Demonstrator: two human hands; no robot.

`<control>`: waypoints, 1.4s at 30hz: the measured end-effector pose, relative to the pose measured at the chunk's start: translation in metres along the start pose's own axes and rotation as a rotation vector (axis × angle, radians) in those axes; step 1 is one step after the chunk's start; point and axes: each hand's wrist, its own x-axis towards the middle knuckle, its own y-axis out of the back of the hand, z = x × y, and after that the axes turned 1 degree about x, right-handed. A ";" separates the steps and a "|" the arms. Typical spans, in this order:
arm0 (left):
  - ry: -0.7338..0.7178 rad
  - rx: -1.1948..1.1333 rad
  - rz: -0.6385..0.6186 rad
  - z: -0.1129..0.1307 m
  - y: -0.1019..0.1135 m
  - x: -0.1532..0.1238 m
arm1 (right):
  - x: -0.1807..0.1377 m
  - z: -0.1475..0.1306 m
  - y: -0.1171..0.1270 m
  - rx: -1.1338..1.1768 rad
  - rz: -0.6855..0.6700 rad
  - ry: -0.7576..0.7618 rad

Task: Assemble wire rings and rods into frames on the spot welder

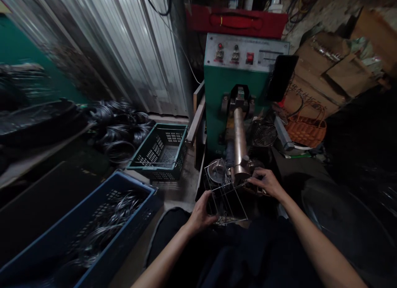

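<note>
A thin metal wire frame (231, 219), box-like with open sides, is held above my lap under the tip of a machine's thick metal arm (239, 135). My left hand (201, 214) grips its near left side, thumb and fingers closed on the wires. My right hand (268, 183) is at the frame's far right, beside the arm's end, with fingertips pinched where a wire of the frame ends. The arm juts from a green spot welding machine (235, 79). Behind the frame, a round metal part (216, 172) shows through the wires; the lower electrode area is dark and partly hidden.
Left of me stand a blue crate (124, 238) with bent wire pieces and a green crate (155, 169). Coiled wire (119, 130) lies by the metal wall. A black phone-like slab (281, 78), a fan (264, 133), a wicker basket (305, 130) and cardboard boxes (316, 81) are right.
</note>
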 end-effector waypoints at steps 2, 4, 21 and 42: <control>-0.017 -0.008 0.008 0.001 0.000 0.001 | 0.000 0.001 0.001 0.002 -0.002 -0.003; -0.030 -0.014 0.016 0.002 -0.001 0.002 | 0.000 0.002 0.001 -0.001 -0.005 -0.009; -0.031 -0.040 -0.045 -0.008 -0.005 0.004 | 0.005 0.008 0.003 -0.011 -0.017 -0.001; 0.056 -0.010 -0.047 0.007 0.005 0.003 | 0.001 0.034 -0.001 0.081 0.126 -0.089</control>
